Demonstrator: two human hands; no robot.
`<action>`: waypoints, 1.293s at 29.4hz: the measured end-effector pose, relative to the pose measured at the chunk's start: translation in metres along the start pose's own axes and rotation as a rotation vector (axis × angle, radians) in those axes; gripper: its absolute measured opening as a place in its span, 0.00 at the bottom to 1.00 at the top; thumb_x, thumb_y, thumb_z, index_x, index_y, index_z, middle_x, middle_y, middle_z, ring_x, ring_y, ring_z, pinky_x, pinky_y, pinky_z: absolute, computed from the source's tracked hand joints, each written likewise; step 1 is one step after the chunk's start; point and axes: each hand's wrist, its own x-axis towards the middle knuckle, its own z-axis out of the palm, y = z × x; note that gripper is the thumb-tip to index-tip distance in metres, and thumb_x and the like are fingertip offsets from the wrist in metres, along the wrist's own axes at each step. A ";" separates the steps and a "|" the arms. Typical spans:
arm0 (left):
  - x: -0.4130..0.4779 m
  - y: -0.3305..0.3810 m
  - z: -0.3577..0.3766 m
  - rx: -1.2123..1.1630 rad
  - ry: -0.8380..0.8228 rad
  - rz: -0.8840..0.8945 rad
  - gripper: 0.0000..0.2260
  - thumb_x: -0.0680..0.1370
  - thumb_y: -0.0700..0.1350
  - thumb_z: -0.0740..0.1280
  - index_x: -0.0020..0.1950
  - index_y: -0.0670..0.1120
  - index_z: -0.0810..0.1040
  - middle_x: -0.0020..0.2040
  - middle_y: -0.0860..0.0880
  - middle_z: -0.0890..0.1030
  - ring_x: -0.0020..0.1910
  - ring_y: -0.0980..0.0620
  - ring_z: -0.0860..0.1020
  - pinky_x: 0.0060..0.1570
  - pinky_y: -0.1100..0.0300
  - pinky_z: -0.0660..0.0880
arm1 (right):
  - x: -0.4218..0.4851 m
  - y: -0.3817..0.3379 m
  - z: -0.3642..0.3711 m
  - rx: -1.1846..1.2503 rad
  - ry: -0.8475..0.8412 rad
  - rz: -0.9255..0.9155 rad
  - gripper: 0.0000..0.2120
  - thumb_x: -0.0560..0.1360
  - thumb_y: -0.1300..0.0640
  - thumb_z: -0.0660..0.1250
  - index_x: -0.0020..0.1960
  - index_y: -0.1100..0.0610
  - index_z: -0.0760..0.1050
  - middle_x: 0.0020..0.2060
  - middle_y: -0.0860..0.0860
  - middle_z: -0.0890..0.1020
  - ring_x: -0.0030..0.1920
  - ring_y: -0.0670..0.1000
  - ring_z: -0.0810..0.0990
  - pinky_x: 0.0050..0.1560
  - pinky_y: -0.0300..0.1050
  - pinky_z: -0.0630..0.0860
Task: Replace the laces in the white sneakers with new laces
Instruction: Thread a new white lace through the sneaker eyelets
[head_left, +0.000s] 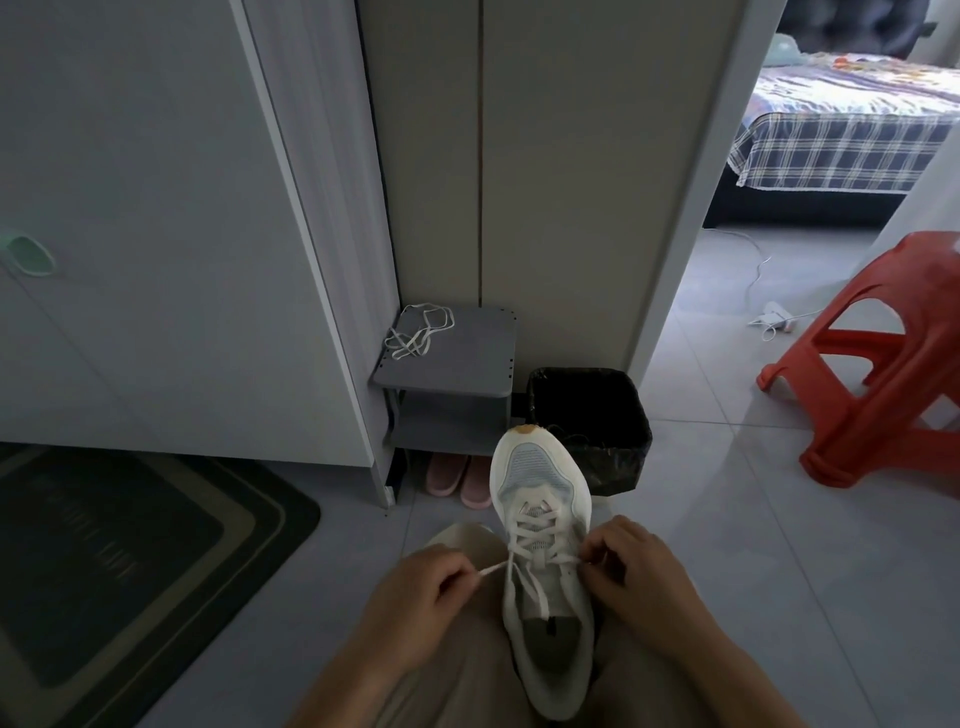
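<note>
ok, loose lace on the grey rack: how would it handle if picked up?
Probably floppy: the loose lace lies in slack, overlapping loops on the grey rack. Likely very light, being thin and flat. Crossed loops may snag, so it could lift as one tangle.

Beyond the fingers (452, 564) a gray shelf (467, 343) is standing against the wall (571, 182), a black bin (631, 457) sitting beside it; far right, a red stool (872, 374) is resting on tiles (779, 545)

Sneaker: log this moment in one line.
sneaker on lap; left hand pinches lace end; right hand pinches lace at eyelets; loose laces on shelf
</note>
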 end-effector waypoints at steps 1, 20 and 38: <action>-0.003 -0.006 -0.007 -0.030 -0.005 -0.041 0.10 0.77 0.49 0.63 0.37 0.48 0.77 0.33 0.57 0.75 0.38 0.60 0.73 0.36 0.69 0.65 | 0.000 0.000 -0.001 0.016 0.010 -0.004 0.15 0.72 0.54 0.68 0.38 0.38 0.66 0.41 0.38 0.72 0.42 0.41 0.72 0.41 0.30 0.67; 0.011 0.023 0.023 0.011 0.069 0.023 0.12 0.77 0.48 0.62 0.59 0.53 0.76 0.52 0.59 0.77 0.50 0.64 0.73 0.48 0.77 0.64 | -0.005 -0.009 -0.002 0.072 0.015 0.040 0.07 0.74 0.49 0.65 0.44 0.37 0.68 0.40 0.34 0.75 0.43 0.38 0.73 0.42 0.29 0.67; 0.007 0.028 0.008 0.046 0.175 -0.027 0.08 0.77 0.49 0.64 0.56 0.53 0.76 0.49 0.62 0.74 0.41 0.66 0.70 0.42 0.76 0.64 | -0.004 -0.025 -0.057 0.306 -0.268 0.192 0.04 0.73 0.54 0.69 0.40 0.51 0.81 0.35 0.48 0.83 0.33 0.40 0.77 0.39 0.33 0.74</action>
